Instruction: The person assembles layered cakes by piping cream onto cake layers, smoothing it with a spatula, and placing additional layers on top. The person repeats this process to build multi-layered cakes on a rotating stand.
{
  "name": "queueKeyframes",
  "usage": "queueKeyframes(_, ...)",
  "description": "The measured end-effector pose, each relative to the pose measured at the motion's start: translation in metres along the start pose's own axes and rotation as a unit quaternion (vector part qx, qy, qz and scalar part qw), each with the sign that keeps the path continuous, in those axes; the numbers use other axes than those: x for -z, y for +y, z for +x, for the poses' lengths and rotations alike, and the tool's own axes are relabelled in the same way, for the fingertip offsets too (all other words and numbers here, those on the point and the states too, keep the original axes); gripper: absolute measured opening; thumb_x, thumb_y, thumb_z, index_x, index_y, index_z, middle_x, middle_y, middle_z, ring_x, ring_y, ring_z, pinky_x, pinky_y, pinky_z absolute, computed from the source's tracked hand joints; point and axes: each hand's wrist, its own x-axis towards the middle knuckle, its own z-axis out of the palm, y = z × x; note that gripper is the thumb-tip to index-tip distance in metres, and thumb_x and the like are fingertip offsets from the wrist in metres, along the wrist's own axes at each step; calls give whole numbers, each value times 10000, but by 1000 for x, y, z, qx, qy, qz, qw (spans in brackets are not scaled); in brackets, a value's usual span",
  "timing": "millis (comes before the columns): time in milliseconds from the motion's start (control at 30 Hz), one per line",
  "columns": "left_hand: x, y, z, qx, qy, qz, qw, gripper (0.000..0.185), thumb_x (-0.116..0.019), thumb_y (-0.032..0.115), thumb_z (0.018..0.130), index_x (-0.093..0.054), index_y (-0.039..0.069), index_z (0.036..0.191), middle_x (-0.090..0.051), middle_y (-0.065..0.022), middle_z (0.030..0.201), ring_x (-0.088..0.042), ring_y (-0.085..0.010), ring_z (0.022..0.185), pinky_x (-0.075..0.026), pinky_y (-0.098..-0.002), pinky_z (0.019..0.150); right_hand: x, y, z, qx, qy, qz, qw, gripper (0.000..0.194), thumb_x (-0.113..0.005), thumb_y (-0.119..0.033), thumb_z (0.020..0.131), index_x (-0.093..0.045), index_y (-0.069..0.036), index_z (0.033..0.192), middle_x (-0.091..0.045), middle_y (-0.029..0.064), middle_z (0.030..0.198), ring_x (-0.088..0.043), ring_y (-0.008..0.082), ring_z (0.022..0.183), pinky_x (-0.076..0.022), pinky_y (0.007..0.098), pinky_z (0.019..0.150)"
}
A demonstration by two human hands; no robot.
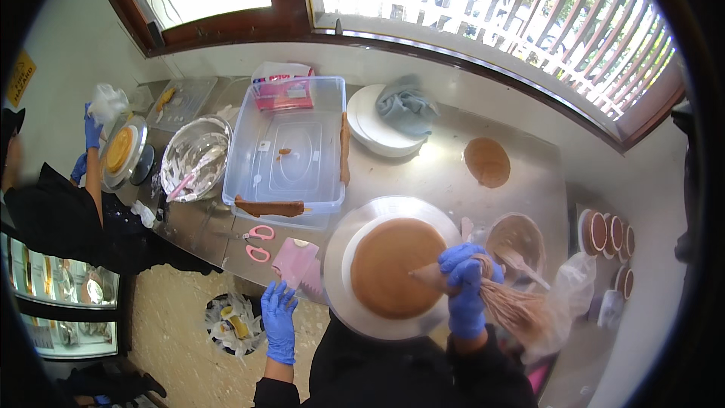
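My right hand [467, 289], in a blue glove, grips a piping bag [521, 309] filled with light brown cream. The bag's tip points left over a round brown cake layer [391, 266]. That layer lies on a white round board [341, 272] on a metal cake turntable [357, 221]. My left hand [278, 317], also gloved, is at the table's front edge with its fingers loosely apart and nothing visible in it. Just beyond its fingertips lie a pink scraper [291, 260] and a toothed pink comb [311, 279]; I cannot tell whether it touches them.
A clear plastic tub [283, 164] stands behind pink-handled scissors [259, 255]. A brown cake round [487, 162] lies at the back right. Nearer are a bowl [516, 229] with a spatula and, leftward, a creamy metal bowl [195, 158]. A co-worker [62, 209] works at far left.
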Motion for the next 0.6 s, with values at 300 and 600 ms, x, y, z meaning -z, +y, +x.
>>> queueKeyframes(300, 4, 3, 10, 75, 36, 122, 989, 259, -501, 235, 920, -505, 70, 1120, -605, -86, 1084, -590, -172, 930, -449, -297, 808, -17, 10, 1, 2, -66, -21, 998, 390, -528, -247, 927, -542, -36, 600, -573, 89, 720, -550, 161, 654, -453, 269, 599)
queueKeyframes(600, 1, 4, 18, 104, 19, 127, 986, 261, -502, 218, 915, -509, 55, 1119, -615, -81, 1054, -592, -167, 913, -451, -286, 799, -20, 10, 2, 28, -25, -62, 997, 464, -496, -265, 938, -495, -35, 535, -551, 96, 611, -535, 196, 582, -430, 289, 531)
